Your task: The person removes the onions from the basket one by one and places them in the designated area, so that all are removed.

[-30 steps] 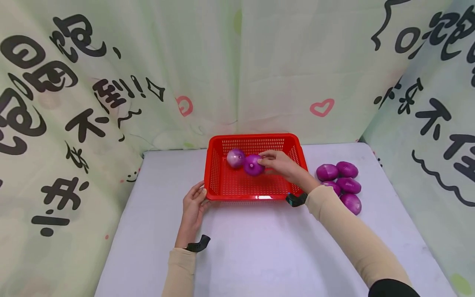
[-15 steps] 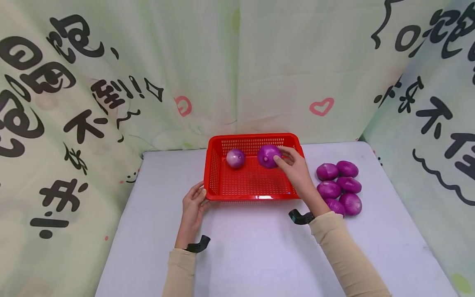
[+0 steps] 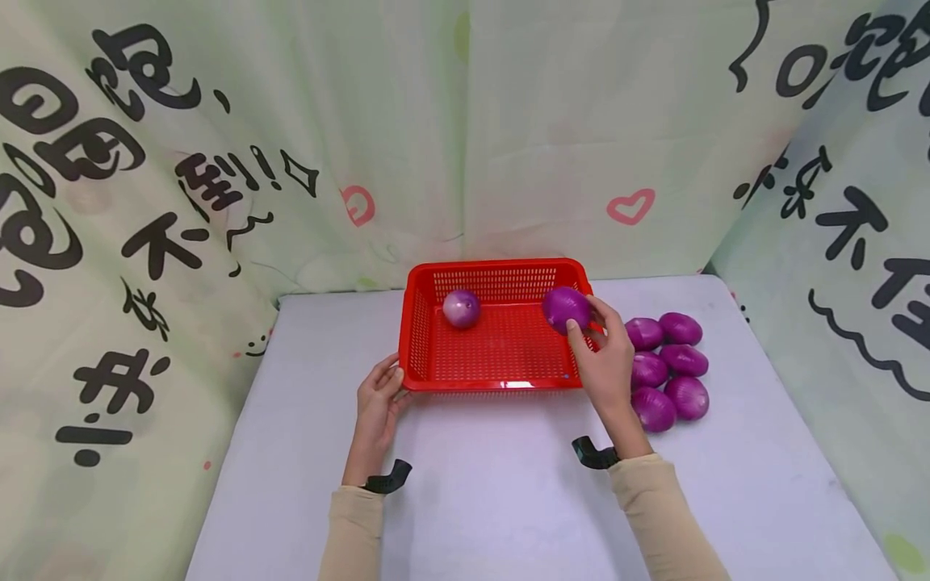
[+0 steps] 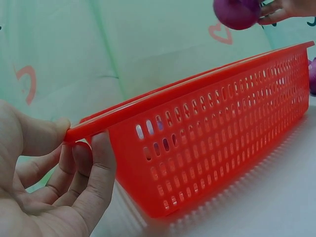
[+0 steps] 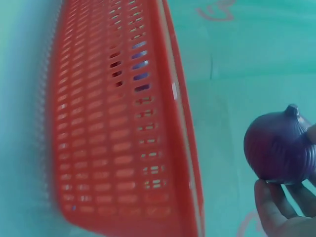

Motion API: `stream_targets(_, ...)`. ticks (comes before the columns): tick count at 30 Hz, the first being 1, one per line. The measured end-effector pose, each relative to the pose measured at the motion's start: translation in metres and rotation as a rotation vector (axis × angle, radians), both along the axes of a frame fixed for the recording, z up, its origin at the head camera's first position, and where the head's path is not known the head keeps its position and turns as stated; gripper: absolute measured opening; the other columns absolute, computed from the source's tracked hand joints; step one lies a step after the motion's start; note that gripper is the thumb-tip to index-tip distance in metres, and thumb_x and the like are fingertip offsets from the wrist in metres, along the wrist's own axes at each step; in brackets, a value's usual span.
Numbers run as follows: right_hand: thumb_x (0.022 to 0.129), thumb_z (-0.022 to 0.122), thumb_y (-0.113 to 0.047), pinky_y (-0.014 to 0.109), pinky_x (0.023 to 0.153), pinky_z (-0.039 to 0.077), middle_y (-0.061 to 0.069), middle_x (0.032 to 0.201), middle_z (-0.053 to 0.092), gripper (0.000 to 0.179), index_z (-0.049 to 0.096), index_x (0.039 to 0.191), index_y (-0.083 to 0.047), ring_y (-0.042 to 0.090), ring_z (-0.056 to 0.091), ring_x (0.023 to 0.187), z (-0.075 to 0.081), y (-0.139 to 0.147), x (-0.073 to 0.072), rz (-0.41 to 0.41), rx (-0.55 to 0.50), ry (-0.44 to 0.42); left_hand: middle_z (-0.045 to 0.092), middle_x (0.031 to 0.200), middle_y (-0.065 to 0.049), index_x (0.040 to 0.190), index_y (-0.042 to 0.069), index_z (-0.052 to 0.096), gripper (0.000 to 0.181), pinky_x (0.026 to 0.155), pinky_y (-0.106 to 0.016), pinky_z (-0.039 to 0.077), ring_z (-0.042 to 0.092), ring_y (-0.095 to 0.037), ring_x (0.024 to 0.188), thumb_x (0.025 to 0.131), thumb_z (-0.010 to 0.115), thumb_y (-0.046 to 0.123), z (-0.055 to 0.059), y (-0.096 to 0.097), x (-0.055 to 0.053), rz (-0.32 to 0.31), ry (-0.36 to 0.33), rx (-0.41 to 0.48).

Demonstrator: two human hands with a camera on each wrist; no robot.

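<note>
My right hand (image 3: 606,355) grips a purple onion (image 3: 567,310) between thumb and fingers, over the right end of the red plastic basket (image 3: 501,386). The right wrist view shows this onion (image 5: 279,148) held up above the level of the rim, apart from the basket. A second, paler onion (image 3: 461,309) lies inside the basket toward the back left. My left hand (image 3: 379,403) pinches the basket's front left corner; in the left wrist view its thumb (image 4: 47,137) lies on top of the rim and its fingers curl beneath.
Several purple onions (image 3: 684,361) lie grouped on the white table (image 3: 494,484) to the right of the basket. A pale curtain (image 3: 538,137) with dark lettering hangs behind the table and along both sides.
My right hand has lifted the onion from beside the paler one and carried it rightward, toward the basket's right end. The left hand and the basket stay in place.
</note>
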State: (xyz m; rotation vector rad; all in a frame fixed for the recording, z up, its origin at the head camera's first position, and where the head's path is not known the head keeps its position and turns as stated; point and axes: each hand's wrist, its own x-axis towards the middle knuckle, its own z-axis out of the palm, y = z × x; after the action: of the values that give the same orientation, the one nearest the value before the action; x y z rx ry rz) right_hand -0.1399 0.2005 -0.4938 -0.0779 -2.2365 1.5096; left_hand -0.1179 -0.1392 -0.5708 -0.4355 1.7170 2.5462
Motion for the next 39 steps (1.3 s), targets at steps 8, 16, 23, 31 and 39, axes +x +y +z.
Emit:
stream_targets(8, 0.097, 0.074, -0.014, 0.006, 0.1, 0.047, 0.013, 0.139, 0.063, 0.052, 0.058, 0.146, -0.01, 0.024, 0.062, 0.123, -0.012, 0.015, 0.018, -0.146, 0.089, 0.144, 0.064, 0.115, -0.005, 0.146, 0.008, 0.056, 0.042, 0.085, -0.027, 0.063, 0.072, -0.018, 0.1, 0.105, 0.061, 0.01, 0.001, 0.0, 0.0, 0.004, 0.002, 0.0)
stream_targets(16, 0.097, 0.074, -0.014, 0.01, 0.102, 0.048, 0.009, 0.143, 0.063, 0.051, 0.06, 0.146, -0.014, 0.015, 0.059, 0.122, -0.02, 0.042, 0.035, -0.32, 0.103, 0.147, 0.064, 0.113, -0.003, 0.147, 0.005, 0.054, 0.044, 0.083, -0.027, 0.063, 0.071, -0.013, 0.094, 0.104, 0.061, 0.009, 0.001, -0.001, 0.0, 0.0, 0.016, 0.012)
stream_targets(23, 0.098, 0.074, -0.018, 0.022, 0.109, 0.051, 0.004, 0.144, 0.061, 0.051, 0.059, 0.147, -0.017, 0.012, 0.059, 0.13, -0.024, 0.072, 0.049, -0.454, 0.06, 0.083, 0.064, 0.114, -0.005, 0.146, 0.008, 0.056, 0.042, 0.082, -0.026, 0.063, 0.071, -0.015, 0.097, 0.104, 0.061, 0.008, 0.002, 0.0, 0.001, -0.004, 0.015, 0.008)
stream_targets(31, 0.099, 0.071, -0.017, 0.014, 0.102, 0.051, 0.003, 0.141, 0.062, 0.047, 0.06, 0.144, -0.016, 0.002, 0.057, 0.125, -0.043, 0.112, 0.057, -0.58, -0.012, 0.082, 0.064, 0.112, -0.004, 0.145, 0.009, 0.057, 0.041, 0.082, -0.026, 0.063, 0.071, -0.013, 0.094, 0.104, 0.059, 0.007, 0.002, 0.0, 0.001, 0.0, 0.015, 0.011)
stream_targets(39, 0.098, 0.071, -0.025, 0.019, 0.107, 0.052, -0.003, 0.144, 0.059, 0.049, 0.057, 0.145, -0.019, 0.006, 0.056, 0.126, -0.053, 0.139, 0.062, -0.671, -0.143, -0.068, 0.064, 0.112, -0.003, 0.147, 0.008, 0.055, 0.043, 0.084, -0.027, 0.063, 0.071, -0.013, 0.094, 0.105, 0.06, 0.009, 0.002, 0.0, 0.001, -0.006, 0.013, 0.002)
